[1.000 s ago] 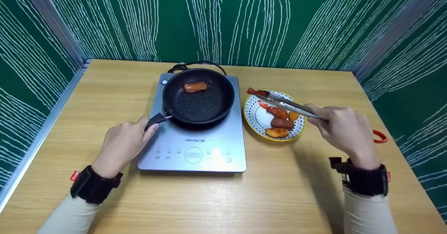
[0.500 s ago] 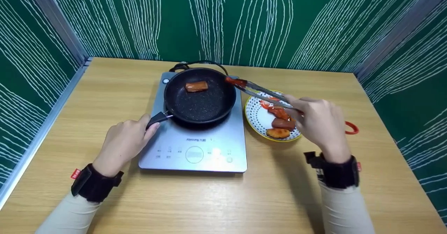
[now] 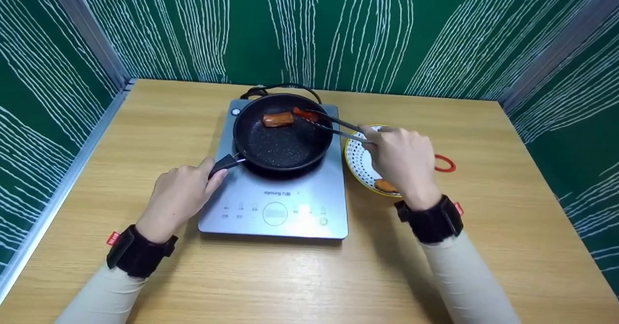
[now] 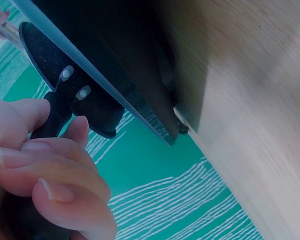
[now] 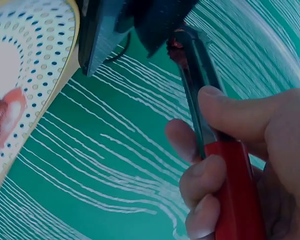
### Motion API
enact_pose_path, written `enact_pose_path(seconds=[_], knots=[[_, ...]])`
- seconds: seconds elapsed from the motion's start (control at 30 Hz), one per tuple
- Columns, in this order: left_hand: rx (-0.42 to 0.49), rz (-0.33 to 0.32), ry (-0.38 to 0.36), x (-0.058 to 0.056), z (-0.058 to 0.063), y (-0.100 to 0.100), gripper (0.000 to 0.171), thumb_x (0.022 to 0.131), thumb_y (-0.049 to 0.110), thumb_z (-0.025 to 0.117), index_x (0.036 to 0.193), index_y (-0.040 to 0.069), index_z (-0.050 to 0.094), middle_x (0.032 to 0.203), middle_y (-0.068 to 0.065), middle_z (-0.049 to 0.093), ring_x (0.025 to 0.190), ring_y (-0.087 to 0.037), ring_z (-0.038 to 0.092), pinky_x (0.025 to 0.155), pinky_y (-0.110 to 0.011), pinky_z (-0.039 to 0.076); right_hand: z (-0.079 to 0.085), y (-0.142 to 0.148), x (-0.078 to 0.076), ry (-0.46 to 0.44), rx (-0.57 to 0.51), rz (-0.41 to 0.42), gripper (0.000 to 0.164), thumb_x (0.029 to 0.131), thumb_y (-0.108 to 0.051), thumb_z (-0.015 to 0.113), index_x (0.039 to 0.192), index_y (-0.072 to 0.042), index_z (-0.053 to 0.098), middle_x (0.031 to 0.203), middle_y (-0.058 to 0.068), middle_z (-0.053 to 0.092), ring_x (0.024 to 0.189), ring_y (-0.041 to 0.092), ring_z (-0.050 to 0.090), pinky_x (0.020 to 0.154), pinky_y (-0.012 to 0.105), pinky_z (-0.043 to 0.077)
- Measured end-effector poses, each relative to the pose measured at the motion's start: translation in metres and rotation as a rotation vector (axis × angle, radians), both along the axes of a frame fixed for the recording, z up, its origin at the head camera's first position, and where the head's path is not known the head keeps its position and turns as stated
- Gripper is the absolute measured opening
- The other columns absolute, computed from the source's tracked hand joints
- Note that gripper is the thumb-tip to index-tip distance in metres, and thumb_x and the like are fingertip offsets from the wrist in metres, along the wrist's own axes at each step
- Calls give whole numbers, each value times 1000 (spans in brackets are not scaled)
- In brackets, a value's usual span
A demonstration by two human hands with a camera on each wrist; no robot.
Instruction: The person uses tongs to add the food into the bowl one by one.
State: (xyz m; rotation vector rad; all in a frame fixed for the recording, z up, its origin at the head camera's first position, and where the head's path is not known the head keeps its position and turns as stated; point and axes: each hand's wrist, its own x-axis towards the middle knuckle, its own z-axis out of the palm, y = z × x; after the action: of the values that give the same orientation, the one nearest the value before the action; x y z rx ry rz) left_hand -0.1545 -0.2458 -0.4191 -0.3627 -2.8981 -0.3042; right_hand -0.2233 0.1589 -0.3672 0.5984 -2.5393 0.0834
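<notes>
My left hand [image 3: 183,196] grips the black handle [image 3: 223,164] of a frying pan [image 3: 278,147], fingers curled round it in the left wrist view. The pan sits on a silver induction cooker [image 3: 295,217]. A brown rectangular food piece [image 3: 278,119] lies in its upper part. My right hand [image 3: 404,162] holds metal tongs [image 3: 346,133] with a red grip [image 5: 235,185], reaching over the pan's right rim. Between the tong tips is a dark red food piece [image 3: 304,114], over the pan just right of the brown piece.
Right of the cooker stands a yellow-rimmed dotted bowl [image 3: 356,154], partly hidden under my right hand, with an orange food piece [image 3: 385,185] showing. A black cable [image 3: 290,86] loops behind the pan. Green patterned walls [image 3: 358,34] border the wooden table [image 3: 271,280].
My right hand has moved left from above the bowl, carrying the red food piece in the tongs over the pan. My left hand still grips the pan handle.
</notes>
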Motion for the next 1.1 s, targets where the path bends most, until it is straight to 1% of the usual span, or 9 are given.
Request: enact_pose_path(seconds=[0.1,0.2,0.3,0.4,0.53,0.67,0.8,0.93,1.1], knots=[[2,-2,13,1,0,0,35,110,37,61,98,4,58,62,-3,42,49,-22,44,45,-33,28,5,-7,-5,28,78,-9,26,97,-20,79,122,-20,81,63,7,60,44,22,41,39,39,37],[-3,-4,23,3,1,-1,35,110,37,61,98,3,58,63,-3,42,49,-22,44,46,-33,27,10,-15,-11,62,151,5,14,101,-15,71,112,-18,81,58,2,44,46,18,34,39,37,33],[-4,-1,15,3,1,-1,35,110,37,61,99,3,59,63,-3,43,49,-22,44,46,-33,27,15,-25,-15,76,210,25,25,101,1,58,104,-14,78,59,1,38,47,16,28,41,34,25],[1,7,-3,3,1,-1,35,110,37,60,100,3,59,63,-4,44,50,-23,45,46,-33,28,18,-33,-19,76,256,26,34,95,9,51,100,-12,77,58,3,45,47,16,28,42,33,23],[4,8,-10,3,2,1,35,110,37,60,100,3,59,63,-5,45,50,-23,46,47,-34,29,21,-39,-21,65,300,11,25,100,2,58,104,-13,79,63,9,60,47,18,34,42,33,27],[4,7,-12,1,3,2,34,109,36,61,100,3,59,63,-5,45,50,-23,46,47,-34,29,22,-39,-21,51,318,12,20,102,-5,64,111,-13,81,65,9,61,47,19,36,44,32,27],[6,6,-16,1,2,2,35,109,36,62,101,3,59,63,-4,45,50,-23,46,47,-34,29,23,-37,-21,44,304,19,13,98,-10,73,109,-12,81,67,11,63,48,21,42,42,35,33],[2,5,-18,0,1,2,35,109,37,61,101,3,59,63,-5,46,51,-24,46,47,-34,30,25,-33,-20,3,274,23,23,94,-13,80,117,-13,80,76,14,70,50,25,49,43,38,40],[-3,3,-10,1,2,1,35,110,37,60,101,3,59,63,-5,45,50,-23,46,47,-34,29,32,-23,-13,-50,200,34,31,93,-18,82,124,-13,78,84,15,74,51,28,54,44,40,44]])
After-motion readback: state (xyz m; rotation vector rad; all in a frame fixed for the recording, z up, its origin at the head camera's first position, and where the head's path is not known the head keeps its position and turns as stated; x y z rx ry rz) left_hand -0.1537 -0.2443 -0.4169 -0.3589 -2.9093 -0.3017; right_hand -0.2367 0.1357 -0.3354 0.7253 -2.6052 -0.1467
